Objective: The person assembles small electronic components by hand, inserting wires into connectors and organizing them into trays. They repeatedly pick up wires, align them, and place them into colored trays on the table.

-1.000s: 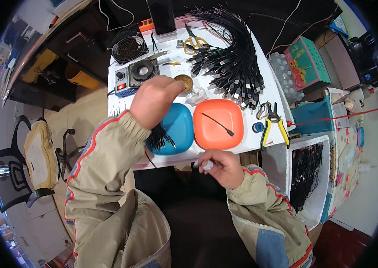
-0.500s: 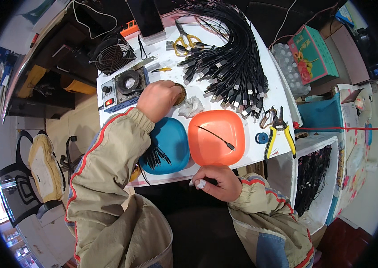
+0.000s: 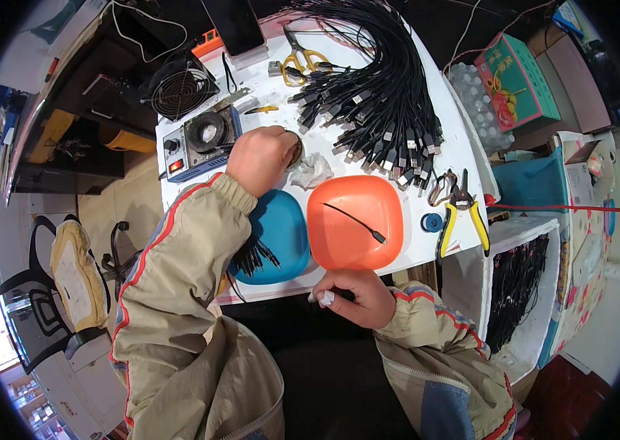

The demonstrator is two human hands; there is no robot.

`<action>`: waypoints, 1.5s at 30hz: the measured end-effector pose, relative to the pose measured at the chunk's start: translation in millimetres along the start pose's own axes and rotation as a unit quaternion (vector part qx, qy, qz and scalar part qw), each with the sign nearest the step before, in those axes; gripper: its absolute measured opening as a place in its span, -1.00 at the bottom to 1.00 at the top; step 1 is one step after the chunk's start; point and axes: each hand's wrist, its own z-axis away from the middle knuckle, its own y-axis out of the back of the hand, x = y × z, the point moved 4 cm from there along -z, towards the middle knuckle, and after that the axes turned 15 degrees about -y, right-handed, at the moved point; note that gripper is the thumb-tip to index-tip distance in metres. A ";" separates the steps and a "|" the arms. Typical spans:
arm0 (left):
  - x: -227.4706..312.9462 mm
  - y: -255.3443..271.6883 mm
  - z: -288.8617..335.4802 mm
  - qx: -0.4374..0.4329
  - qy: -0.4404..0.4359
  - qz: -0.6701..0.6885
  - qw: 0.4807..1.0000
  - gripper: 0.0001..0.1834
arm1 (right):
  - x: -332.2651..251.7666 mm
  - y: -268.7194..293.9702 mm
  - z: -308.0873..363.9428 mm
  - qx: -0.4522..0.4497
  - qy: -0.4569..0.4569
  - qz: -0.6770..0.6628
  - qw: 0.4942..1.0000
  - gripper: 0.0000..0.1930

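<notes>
Black cables [image 3: 256, 257] lie bunched in the blue dish [image 3: 289, 235]; they look light and bendy, best taken by their stiffer ends. Beyond that dish, the left hand [image 3: 260, 160] bends over a small round tin [image 3: 296, 154] on the white table [image 3: 414, 249], fingers bunched together at its left edge; whether they pinch anything I cannot tell. The tin seems light, hard and easily tipped, so its side wall suits a grip. Just right sits crumpled plastic [image 3: 310, 171], probably soft. Farther right, one short cable [image 3: 362, 224] lies in the orange dish [image 3: 332, 242]. Nearer the body, the right hand [image 3: 357, 297], white wraps [image 3: 327, 298] on its fingertips, is half curled; any hold is hidden.
</notes>
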 end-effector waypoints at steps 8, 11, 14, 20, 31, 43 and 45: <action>4.1 30.1 14.4 -0.018 0.033 -0.061 0.997 -0.92 | 4.5 -7.5 10.7 -0.003 -0.070 0.038 0.997 -0.91; 9.0 55.3 25.4 0.045 0.027 -0.024 0.998 -0.92 | 1.9 -12.6 16.4 0.000 -0.055 0.039 0.998 -0.90; 14.9 78.6 38.4 0.107 0.003 -0.014 0.994 -0.93 | 1.2 -16.7 20.9 0.003 -0.051 0.048 0.998 -0.89; 11.3 103.9 71.0 0.165 0.045 -0.044 0.984 -0.88 | 3.5 -24.7 27.8 0.008 -0.070 0.066 0.995 -0.88; -48.8 95.7 78.4 0.081 0.053 -0.089 0.991 -0.84 | 9.0 -24.2 24.0 -0.001 -0.068 0.017 0.998 -0.90; -73.8 79.1 60.5 -0.028 0.039 -0.137 0.989 -0.88 | 12.7 -10.3 13.1 -0.003 -0.048 0.007 0.999 -0.89; -74.5 78.4 58.6 -0.040 0.038 -0.140 0.989 -0.88 | 12.0 -10.4 11.6 0.000 -0.041 0.011 0.999 -0.89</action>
